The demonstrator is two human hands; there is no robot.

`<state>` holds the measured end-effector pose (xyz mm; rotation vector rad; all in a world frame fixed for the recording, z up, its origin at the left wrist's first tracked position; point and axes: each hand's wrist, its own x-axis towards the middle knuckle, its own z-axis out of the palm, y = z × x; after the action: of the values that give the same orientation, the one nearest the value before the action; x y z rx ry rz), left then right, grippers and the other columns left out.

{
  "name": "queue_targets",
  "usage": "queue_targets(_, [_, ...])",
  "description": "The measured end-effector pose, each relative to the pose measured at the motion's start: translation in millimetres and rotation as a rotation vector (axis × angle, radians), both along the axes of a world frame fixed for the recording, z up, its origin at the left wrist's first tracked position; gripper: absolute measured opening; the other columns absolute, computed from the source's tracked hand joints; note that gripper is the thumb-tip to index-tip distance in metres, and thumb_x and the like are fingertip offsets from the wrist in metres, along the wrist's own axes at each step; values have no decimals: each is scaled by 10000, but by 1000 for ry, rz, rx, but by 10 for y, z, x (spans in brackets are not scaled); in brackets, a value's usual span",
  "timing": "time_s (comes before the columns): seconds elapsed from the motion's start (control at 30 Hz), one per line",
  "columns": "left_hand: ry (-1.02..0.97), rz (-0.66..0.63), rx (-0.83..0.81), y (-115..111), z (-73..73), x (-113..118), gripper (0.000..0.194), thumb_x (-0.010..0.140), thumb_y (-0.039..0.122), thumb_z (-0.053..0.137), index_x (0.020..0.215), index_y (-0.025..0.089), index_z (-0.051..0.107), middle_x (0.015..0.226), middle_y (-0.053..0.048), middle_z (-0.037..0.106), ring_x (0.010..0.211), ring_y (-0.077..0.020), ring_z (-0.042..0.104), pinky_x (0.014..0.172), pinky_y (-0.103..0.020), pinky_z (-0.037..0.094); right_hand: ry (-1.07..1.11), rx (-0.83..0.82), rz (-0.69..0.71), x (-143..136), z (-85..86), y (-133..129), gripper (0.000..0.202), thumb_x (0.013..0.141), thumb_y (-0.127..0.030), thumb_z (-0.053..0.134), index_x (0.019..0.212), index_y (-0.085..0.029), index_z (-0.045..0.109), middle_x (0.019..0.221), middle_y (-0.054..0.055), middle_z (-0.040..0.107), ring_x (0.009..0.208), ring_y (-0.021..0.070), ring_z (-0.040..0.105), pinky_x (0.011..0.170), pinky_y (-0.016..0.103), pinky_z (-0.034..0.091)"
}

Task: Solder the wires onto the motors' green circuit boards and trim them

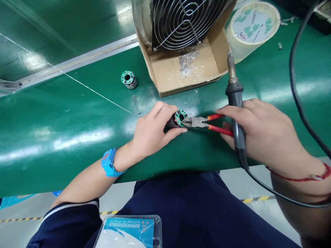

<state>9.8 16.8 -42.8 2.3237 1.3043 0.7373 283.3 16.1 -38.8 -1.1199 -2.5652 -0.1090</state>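
My left hand point(155, 131) grips a small dark cylindrical motor between thumb and fingers. A round green circuit board point(177, 117) with a hole in its middle caps the motor's end and faces right. Red-handled cutting pliers point(198, 122) are in my right hand point(263, 127), their jaws at the board's right side; whether the tips touch a pin cannot be made out. The same hand also holds a soldering iron point(236, 103) with a black handle, its tip pointing away from me. Farther back, a second motor with a green board point(128, 79) stands upright on the green mat.
A cardboard box point(181, 81) at the back holds a black fan point(186, 20) and several clipped wire bits point(188, 63). Right of it stands a wide tape roll point(252, 29). The iron's cable point(292, 62) loops at the right. A thin white strand point(90, 90) runs across the left.
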Motion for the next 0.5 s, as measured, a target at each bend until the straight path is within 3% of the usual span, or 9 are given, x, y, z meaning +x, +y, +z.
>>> queue_targets(0.13, [-25,16,94,25,-35,-13,371,899,439,701,1129,187,554,996,-42,653,907,-168,636,679,-255,489,0,44,-64,-61,33,9,252,936,-373,574,1079,-172,629,727,20,577,667,168,530,582,296,409])
queue_targets(0.3, [-169,123,138,232,0,-162,439,908,480,678,1231,223,528,1081,-54,643,981,-194,655,736,-284,507,-21,129,-454,-191,-101,188,410,922,-471,510,1139,-145,628,839,90,655,764,238,592,597,336,376])
queue_targets(0.4, [-289,285,178,615,-19,-407,424,924,537,629,1214,239,549,1120,-54,632,991,-201,645,769,-308,497,-54,0,-567,-240,-168,300,499,889,-524,527,1208,-148,608,946,129,675,839,284,605,681,367,418])
queue_targets(0.5, [-337,427,111,1192,-112,-698,315,937,467,639,1113,219,556,1050,-32,637,927,-161,622,795,-300,480,41,-85,-529,-251,-199,364,579,867,-577,540,1258,-153,597,1161,163,675,1090,346,603,888,456,462])
